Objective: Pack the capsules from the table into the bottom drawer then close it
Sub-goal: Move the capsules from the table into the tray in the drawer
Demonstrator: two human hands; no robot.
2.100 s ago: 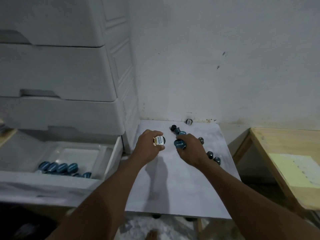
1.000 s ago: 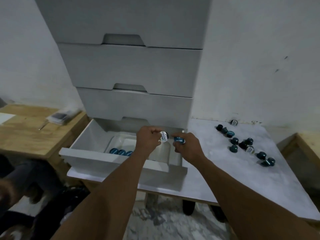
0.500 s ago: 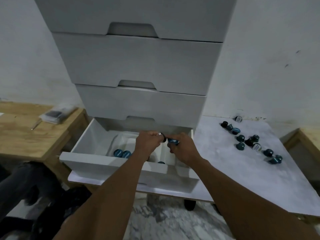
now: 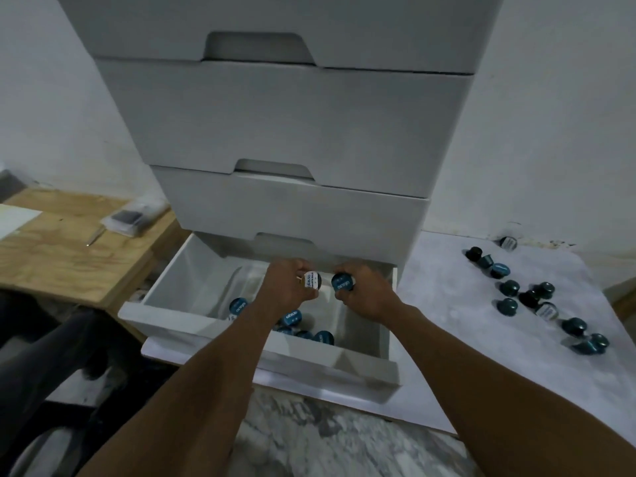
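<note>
Right now both hands sit over the open bottom drawer [image 4: 327, 361], toward its back, just under the closed drawer above. Left hand [image 4: 290, 292] pinches a white-lidded capsule [image 4: 312, 280] between thumb and curled fingers, lid facing the camera. Right hand [image 4: 366, 296] grips a blue-lidded capsule [image 4: 343, 282] the same way, fingers curled round it. The two held capsules are just beside each other; can't tell if they touch. Both are above the drawer floor, neither set down. Inside the drawer, a loose group of blue capsules [image 4: 292, 318] lies near the front wall, partly hidden by the left forearm, so no exact count. Drawer is pulled well out of the white drawer unit [image 4: 292, 125]; the three drawers visible above it are closed. Unit stands on a pale marbled table [image 4: 481, 366]. On that table to the right, well apart from the drawer, a scatter of dark teal capsules [image 4: 509, 288] lies unpacked, some on their sides, a couple showing white lids. One more capsule [image 4: 508, 242] sits against the wall. Left of the unit is a wooden table [image 4: 62, 256] with a clear plastic bag [image 4: 132, 218] and a thin metal tool [image 4: 94, 235] beside it.
</note>
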